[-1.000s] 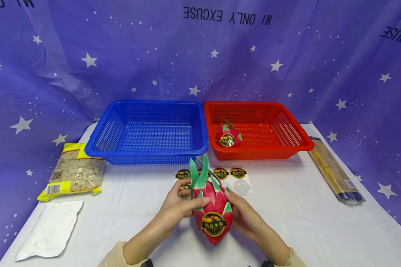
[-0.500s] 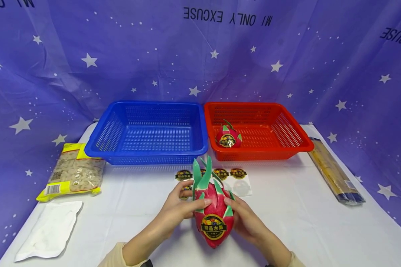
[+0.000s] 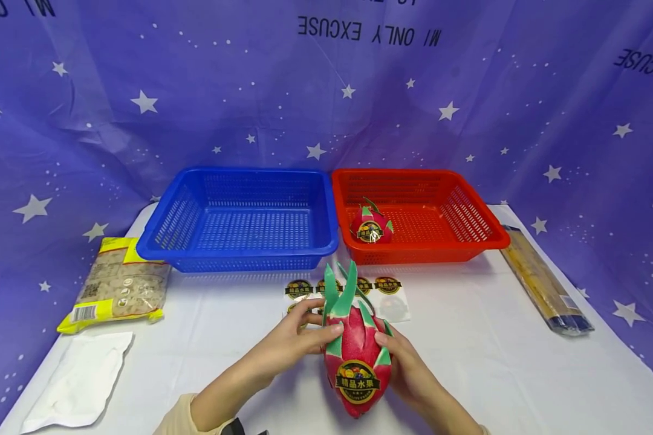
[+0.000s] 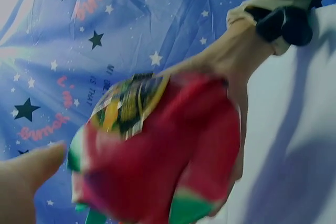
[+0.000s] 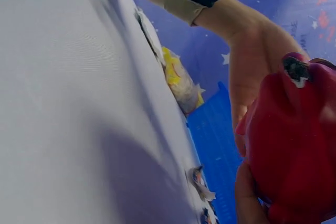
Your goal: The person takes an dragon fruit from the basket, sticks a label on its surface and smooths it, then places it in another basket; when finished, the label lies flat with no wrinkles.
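Note:
A red dragon fruit (image 3: 354, 341) with green leaf tips is held above the white table between both hands, leaves pointing away. On its near side is a round black-and-gold sticker (image 3: 358, 382). My left hand (image 3: 291, 341) grips the fruit's left side, thumb on the front, fingers partly hidden behind it. From the right, my right hand (image 3: 413, 371) grips it with the thumb on top; its other fingers are mostly hidden. The right wrist view shows the fruit's smooth red end (image 5: 294, 145). Behind the fruit lies a sheet of matching stickers (image 3: 394, 308), partly covered.
A blue basket (image 3: 239, 251) and a red basket (image 3: 424, 246) stand side by side at the back. Another stickered dragon fruit (image 3: 372, 223) sits in the red one. Left are a yellow bag (image 3: 122, 290) and a white pouch (image 3: 78, 377); right lies a long brown packet (image 3: 546, 284).
The dragon fruit, held in both hands, has moved slightly right and toward me. The right thumb has come further onto its front. The view has tilted up a little.

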`<action>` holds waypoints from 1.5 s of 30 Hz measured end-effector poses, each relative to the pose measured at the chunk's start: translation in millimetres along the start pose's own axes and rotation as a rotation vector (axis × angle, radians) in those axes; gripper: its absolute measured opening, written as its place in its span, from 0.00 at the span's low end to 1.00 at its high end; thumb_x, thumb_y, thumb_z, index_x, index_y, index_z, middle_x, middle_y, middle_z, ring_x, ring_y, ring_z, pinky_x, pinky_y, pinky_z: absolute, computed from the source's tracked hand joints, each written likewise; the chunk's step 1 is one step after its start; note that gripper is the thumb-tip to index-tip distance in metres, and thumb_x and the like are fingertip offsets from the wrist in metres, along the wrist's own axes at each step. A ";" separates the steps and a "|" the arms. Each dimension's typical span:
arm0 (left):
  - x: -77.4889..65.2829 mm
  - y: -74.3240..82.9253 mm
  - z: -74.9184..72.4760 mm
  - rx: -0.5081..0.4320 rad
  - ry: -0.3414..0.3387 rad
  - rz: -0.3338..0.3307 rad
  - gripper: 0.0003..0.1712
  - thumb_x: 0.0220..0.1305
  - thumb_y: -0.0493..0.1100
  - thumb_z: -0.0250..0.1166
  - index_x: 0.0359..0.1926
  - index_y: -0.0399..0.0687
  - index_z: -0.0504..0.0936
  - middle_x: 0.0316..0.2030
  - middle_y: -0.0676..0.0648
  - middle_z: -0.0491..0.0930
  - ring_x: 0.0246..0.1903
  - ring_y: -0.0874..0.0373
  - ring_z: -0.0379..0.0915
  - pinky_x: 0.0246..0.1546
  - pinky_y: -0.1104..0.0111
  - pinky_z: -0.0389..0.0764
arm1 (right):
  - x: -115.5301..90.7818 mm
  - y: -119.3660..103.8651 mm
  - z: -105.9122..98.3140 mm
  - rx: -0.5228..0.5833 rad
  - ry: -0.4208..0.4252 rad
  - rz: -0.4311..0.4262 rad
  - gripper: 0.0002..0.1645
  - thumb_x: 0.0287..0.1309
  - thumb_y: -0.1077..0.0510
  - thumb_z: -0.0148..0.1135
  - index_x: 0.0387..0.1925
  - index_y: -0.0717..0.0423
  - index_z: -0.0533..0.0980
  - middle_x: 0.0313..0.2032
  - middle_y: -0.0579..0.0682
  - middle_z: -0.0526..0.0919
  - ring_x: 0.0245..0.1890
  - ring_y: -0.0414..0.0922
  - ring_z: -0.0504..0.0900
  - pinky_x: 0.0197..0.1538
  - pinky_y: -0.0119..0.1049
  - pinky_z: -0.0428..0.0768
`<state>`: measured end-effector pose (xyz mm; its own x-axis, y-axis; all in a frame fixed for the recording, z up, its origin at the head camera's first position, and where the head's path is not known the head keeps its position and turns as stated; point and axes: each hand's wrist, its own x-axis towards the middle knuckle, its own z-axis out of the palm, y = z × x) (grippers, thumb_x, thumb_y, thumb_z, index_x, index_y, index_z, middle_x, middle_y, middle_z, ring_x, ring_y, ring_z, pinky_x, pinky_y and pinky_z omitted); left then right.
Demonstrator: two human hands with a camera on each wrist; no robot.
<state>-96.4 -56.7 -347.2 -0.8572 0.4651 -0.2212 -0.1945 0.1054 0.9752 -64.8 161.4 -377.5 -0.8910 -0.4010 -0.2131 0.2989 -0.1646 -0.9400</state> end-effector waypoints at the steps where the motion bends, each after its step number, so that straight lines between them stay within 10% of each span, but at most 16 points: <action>1: 2.7 0.2 -1.5 0.002 0.005 0.011 0.38 0.58 0.57 0.59 0.64 0.45 0.56 0.52 0.38 0.70 0.45 0.54 0.74 0.48 0.61 0.76 | -1.5 0.1 -1.2 -0.001 0.016 0.010 0.30 0.63 0.46 0.37 0.62 0.57 0.51 0.46 0.39 0.76 0.48 0.36 0.74 0.54 0.33 0.71; 12: 58.2 8.9 -15.7 0.150 0.173 0.183 0.26 0.66 0.53 0.50 0.64 0.56 0.62 0.58 0.41 0.69 0.58 0.46 0.66 0.57 0.51 0.67 | -16.6 0.6 -28.6 0.014 0.125 0.003 0.22 0.64 0.40 0.30 0.57 0.39 0.55 0.47 0.36 0.72 0.50 0.35 0.71 0.55 0.37 0.66; 19: 96.5 11.0 0.6 0.215 0.188 0.227 0.32 0.64 0.56 0.52 0.67 0.57 0.56 0.65 0.41 0.60 0.63 0.44 0.59 0.60 0.51 0.63 | -17.8 -9.7 -45.5 0.071 0.267 -0.063 0.24 0.63 0.38 0.31 0.55 0.42 0.57 0.47 0.37 0.71 0.48 0.36 0.71 0.51 0.33 0.71; 31: 156.3 -5.1 23.2 0.246 0.332 0.308 0.40 0.63 0.60 0.51 0.69 0.65 0.41 0.70 0.48 0.45 0.69 0.49 0.44 0.67 0.53 0.51 | -8.7 -53.9 -83.9 0.304 0.264 -0.195 0.22 0.63 0.40 0.39 0.54 0.43 0.59 0.46 0.37 0.74 0.47 0.34 0.73 0.48 0.31 0.76; 45: 171.8 -7.7 31.2 0.276 0.412 0.332 0.45 0.57 0.64 0.56 0.68 0.68 0.41 0.67 0.43 0.56 0.65 0.47 0.55 0.63 0.52 0.59 | 45.4 -121.1 -122.3 0.278 0.348 -0.273 0.27 0.60 0.41 0.48 0.58 0.42 0.55 0.51 0.40 0.65 0.52 0.38 0.65 0.44 0.34 0.78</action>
<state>-227.3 49.8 -392.6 -0.9761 0.1388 0.1672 0.1991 0.2635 0.9439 -183.3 273.4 -306.0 -0.9959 0.0052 -0.0901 0.0769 -0.4733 -0.8775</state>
